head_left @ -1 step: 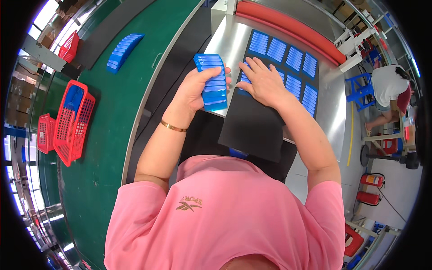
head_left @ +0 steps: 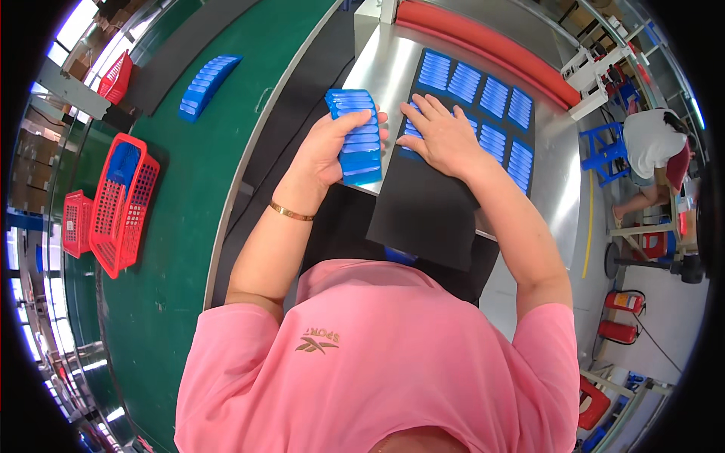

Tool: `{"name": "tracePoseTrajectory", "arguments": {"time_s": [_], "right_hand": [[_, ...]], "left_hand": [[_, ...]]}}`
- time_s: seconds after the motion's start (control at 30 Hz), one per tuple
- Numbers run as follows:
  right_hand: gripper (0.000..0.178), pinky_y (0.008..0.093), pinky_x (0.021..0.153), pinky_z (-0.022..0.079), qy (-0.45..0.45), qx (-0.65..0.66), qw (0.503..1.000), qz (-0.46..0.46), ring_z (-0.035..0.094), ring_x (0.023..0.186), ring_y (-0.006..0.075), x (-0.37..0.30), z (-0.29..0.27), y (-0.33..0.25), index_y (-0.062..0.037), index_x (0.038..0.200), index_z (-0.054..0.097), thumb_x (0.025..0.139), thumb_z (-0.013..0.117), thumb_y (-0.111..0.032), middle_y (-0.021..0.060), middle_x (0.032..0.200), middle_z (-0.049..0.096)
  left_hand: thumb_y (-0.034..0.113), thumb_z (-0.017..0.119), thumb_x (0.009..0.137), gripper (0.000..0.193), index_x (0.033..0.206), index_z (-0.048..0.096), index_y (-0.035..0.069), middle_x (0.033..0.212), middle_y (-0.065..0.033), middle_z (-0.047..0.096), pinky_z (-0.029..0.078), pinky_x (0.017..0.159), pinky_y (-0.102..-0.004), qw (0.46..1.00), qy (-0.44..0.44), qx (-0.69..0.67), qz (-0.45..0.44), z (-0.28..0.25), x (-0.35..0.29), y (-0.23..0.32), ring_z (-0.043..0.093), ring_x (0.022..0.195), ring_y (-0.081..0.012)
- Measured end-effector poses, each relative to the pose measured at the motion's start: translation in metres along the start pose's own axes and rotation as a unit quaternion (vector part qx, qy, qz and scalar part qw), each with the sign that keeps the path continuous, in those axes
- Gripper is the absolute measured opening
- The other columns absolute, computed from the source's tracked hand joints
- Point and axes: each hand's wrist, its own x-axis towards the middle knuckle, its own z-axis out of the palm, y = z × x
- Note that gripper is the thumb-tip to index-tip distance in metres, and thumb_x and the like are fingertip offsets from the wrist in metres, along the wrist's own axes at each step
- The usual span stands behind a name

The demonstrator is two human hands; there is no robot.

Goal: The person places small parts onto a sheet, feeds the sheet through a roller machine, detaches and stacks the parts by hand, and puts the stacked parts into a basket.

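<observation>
My left hand (head_left: 326,149) is closed on a stack of blue ribbed pieces (head_left: 361,160), its thumb lying across the top and fingertips showing at the far side. The stack is held up beside the metal table. With fingers spread, my right hand (head_left: 447,147) lies flat over blue ribbed pieces on a black sheet (head_left: 427,208). Part of that row is hidden under the hand. More blue ribbed pieces (head_left: 494,98) sit in two rows on the sheet, whose near end hangs over the table's front edge.
A red roller (head_left: 483,49) runs behind the metal table (head_left: 555,174). On the green surface (head_left: 181,226) at left, a fanned blue stack (head_left: 205,87) lies near a red basket (head_left: 124,215) with blue pieces inside. Another person (head_left: 655,143) sits at far right, near a blue stool (head_left: 603,155).
</observation>
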Motion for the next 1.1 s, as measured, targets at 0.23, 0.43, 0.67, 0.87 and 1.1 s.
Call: {"name": "tracePoseTrajectory", "arguments": {"time_s": [0.23, 0.43, 0.67, 0.87, 1.1], "right_hand": [[0.045, 0.0491, 0.099, 0.034, 0.115, 0.102, 0.988, -0.014, 0.04, 0.124, 0.0335, -0.016, -0.012, 0.0, -0.008, 0.126, 0.048, 0.093, 0.047, -0.039, 0.0169, 0.133, 0.044], [0.028, 0.0393, 0.059, 0.044, 0.134, 0.354, 0.922, 0.085, 0.058, 0.067, 0.0327, -0.068, -0.042, -0.054, -0.0025, 0.078, 0.058, 0.088, 0.06, -0.029, 0.0158, 0.072, 0.059], [0.038, 0.0395, 0.053, 0.042, 0.069, 0.438, 0.874, 0.197, 0.055, 0.056, 0.0318, -0.095, -0.023, -0.062, -0.0022, 0.064, 0.056, 0.084, 0.064, -0.034, 0.0146, 0.06, 0.057], [0.039, 0.0431, 0.059, 0.047, 0.045, 0.212, 0.948, 0.234, 0.062, 0.066, 0.0338, -0.098, -0.024, -0.079, -0.0025, 0.067, 0.062, 0.085, 0.058, -0.037, 0.0166, 0.065, 0.062], [0.043, 0.0445, 0.061, 0.049, -0.029, 0.111, 0.962, 0.247, 0.063, 0.069, 0.0344, -0.092, -0.035, -0.082, -0.0024, 0.069, 0.063, 0.087, 0.054, -0.04, 0.0162, 0.071, 0.064]], "left_hand": [[0.013, 0.058, 0.086, 0.034, 0.116, 0.053, -0.002, 0.103, -0.0137, 0.063, 0.055, 0.078, -0.0363, 0.998, -0.052, -0.029, -0.022, -0.003, -0.01, -0.015, 0.065, 0.088, -0.0224], [0.007, 0.065, 0.084, 0.032, 0.113, 0.057, 0.0, 0.102, -0.0104, 0.064, 0.054, 0.078, -0.0308, 0.99, -0.11, 0.052, -0.071, 0.013, -0.051, -0.029, 0.064, 0.091, -0.0186], [0.006, 0.067, 0.082, 0.03, 0.11, 0.059, 0.001, 0.096, -0.0068, 0.065, 0.052, 0.076, -0.0281, 0.992, -0.069, 0.099, -0.035, 0.011, -0.068, -0.04, 0.063, 0.086, -0.0151], [0.008, 0.065, 0.082, 0.036, 0.114, 0.053, -0.002, 0.094, -0.0107, 0.064, 0.056, 0.074, -0.0344, 0.992, 0.043, 0.107, 0.041, -0.01, -0.078, -0.033, 0.065, 0.082, -0.0194], [0.007, 0.057, 0.081, 0.036, 0.115, 0.052, -0.003, 0.102, -0.0142, 0.062, 0.055, 0.079, -0.0381, 1.0, -0.021, -0.02, -0.01, -0.01, -0.09, -0.037, 0.065, 0.09, -0.0247]]}}
